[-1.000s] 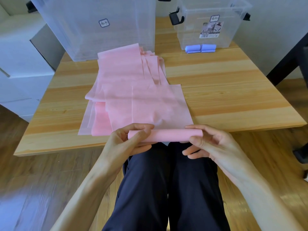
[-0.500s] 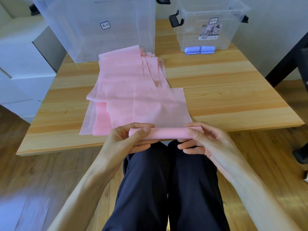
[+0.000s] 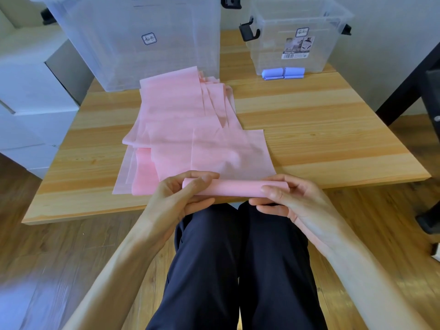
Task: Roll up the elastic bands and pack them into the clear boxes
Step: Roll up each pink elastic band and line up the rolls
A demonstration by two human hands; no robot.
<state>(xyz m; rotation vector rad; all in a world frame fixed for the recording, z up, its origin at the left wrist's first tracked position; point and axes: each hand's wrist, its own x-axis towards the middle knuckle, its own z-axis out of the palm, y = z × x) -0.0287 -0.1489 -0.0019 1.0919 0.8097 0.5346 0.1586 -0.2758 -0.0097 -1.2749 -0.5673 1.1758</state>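
Observation:
A long pink elastic band (image 3: 190, 125) lies in loose folds across the wooden table (image 3: 321, 129). Its near end is rolled into a pink tube (image 3: 233, 186) at the table's front edge. My left hand (image 3: 181, 194) grips the tube's left end, thumb over it. My right hand (image 3: 285, 198) pinches the right end between thumb and fingers. Two clear boxes stand at the back: a large one (image 3: 133, 39) on the left and a smaller one (image 3: 297, 34) on the right. Blue rolled bands (image 3: 283, 73) lie inside the small box at its front wall.
White furniture (image 3: 28, 96) stands left of the table. A dark chair frame (image 3: 409, 91) is at the right. My dark-trousered legs (image 3: 238, 270) are under the table's front edge, above a wooden floor.
The roll has been turned a little further and has taken in more band. Both hands shifted their fingers on the tube's ends. The view moved slightly.

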